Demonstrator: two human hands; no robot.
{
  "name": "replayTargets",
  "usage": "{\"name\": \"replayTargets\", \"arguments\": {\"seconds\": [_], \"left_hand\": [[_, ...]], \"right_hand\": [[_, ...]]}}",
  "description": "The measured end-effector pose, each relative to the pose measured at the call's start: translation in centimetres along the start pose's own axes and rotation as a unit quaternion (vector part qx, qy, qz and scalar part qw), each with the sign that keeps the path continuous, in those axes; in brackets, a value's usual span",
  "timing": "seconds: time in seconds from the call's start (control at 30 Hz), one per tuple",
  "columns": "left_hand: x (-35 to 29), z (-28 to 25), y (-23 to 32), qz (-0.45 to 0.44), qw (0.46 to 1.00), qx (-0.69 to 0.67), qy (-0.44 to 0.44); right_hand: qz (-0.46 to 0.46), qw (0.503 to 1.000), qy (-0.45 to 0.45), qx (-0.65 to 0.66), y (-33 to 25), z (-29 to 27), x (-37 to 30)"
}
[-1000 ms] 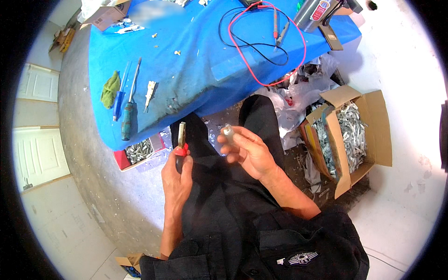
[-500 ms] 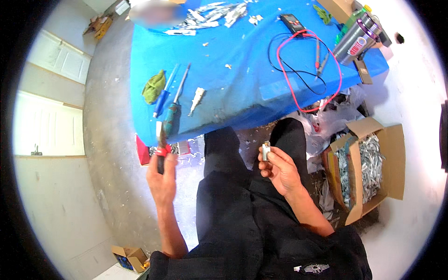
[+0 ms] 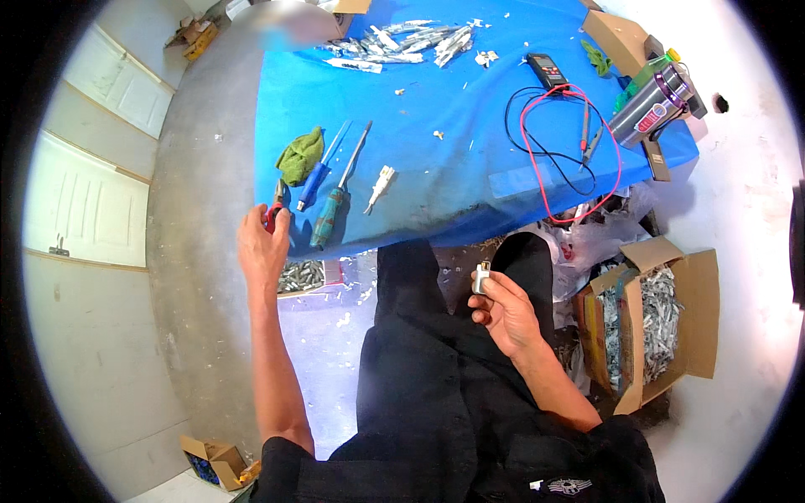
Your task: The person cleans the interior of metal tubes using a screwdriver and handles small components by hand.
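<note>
My left hand (image 3: 265, 239) is at the table's left edge, closed round the red-and-black handles of a pair of pliers (image 3: 279, 194) whose metal jaws point away from me. Just beyond lies a crumpled green cloth (image 3: 300, 157). To the right of the pliers are a blue-handled screwdriver (image 3: 312, 186) and a larger teal-handled screwdriver (image 3: 329, 215), then a small whitish part (image 3: 380, 189). Above my lap, my right hand (image 3: 510, 314) pinches a small white part with a brass-coloured end (image 3: 481, 277) between thumb and fingers; its exact kind is unclear.
A blue-covered table (image 3: 453, 180) bears a pile of whitish parts (image 3: 411, 44), a multimeter (image 3: 547, 71) with red and black leads, and a steel flask (image 3: 650, 109). An open carton of metal pieces (image 3: 661, 323) stands right; a box of small parts (image 3: 300, 277) sits beneath the table.
My left hand has moved left and away from me with the pliers, up to the table's edge beside the green cloth. My right hand stays nearly in place, still pinching the small part.
</note>
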State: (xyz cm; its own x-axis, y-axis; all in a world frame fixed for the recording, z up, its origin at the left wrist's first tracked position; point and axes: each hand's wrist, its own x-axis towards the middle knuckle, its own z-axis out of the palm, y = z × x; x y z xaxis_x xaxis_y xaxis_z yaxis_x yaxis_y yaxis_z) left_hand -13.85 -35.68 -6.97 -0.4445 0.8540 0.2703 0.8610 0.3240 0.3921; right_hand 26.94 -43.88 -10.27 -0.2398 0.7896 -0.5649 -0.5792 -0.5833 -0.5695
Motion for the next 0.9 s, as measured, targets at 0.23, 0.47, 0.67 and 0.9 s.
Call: {"name": "replayTargets", "arguments": {"seconds": [0.23, 0.47, 0.67, 0.9], "left_hand": [[-3.3, -2.3, 3.7, 0.024, 0.985, -0.173, 0.009], [-12.4, -2.1, 10.5, 0.100, 0.918, -0.350, -0.156], [-13.2, -1.4, 12.5, 0.106, 0.909, -0.349, -0.204], [-15.3, -0.1, 13.6, 0.191, 0.905, -0.314, -0.214]], "right_hand": [[0.014, 1.000, 0.006, -0.016, 0.1, 1.3, 0.4], [0.048, 0.998, -0.033, -0.005, 0.7, 3.4, 1.3], [0.038, 0.998, -0.057, -0.016, 0.6, 4.4, 1.3], [-0.001, 0.998, -0.054, -0.035, 1.8, 4.5, 1.3]]}}
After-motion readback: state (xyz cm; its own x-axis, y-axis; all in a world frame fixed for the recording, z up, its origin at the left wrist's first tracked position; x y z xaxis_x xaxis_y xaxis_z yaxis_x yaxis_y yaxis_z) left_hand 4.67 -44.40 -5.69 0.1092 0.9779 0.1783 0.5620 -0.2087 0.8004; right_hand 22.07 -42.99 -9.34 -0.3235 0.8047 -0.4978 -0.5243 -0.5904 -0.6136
